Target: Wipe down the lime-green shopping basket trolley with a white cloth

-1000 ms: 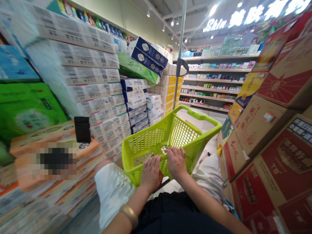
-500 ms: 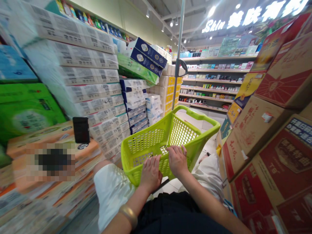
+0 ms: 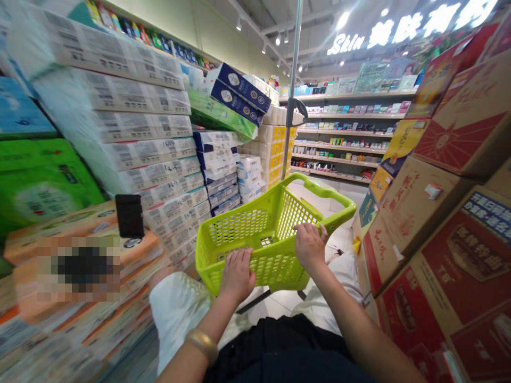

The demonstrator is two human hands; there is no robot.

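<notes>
Between my white-clad knees stands a lime-green shopping basket [image 3: 275, 271] with perforated sides, on dark legs, its raised handle at the far right. My left hand [image 3: 238, 274] is curled over the near rim, left of its middle, fingers on the inside. Farther right along the same rim, my right hand [image 3: 310, 246] also grips with its fingers hooked over. Both thumbs stay on the outer side. Through the basket's open top I see only its holed floor and walls. A metal pole [image 3: 293, 85] with a dark clamp rises just behind it.
Tall stacks of wrapped tissue packs [image 3: 143, 127] line the left. A black phone-like object [image 3: 130, 215] stands on orange packs [image 3: 151, 244], beside a pixelated patch. Cartons [image 3: 459, 255] are piled close on the right. Stocked shelves [image 3: 343, 133] run across the back.
My hands have slid apart along the rim: the left a little to the left, the right to the right and slightly up. The basket's near side appears tilted or turned a little.
</notes>
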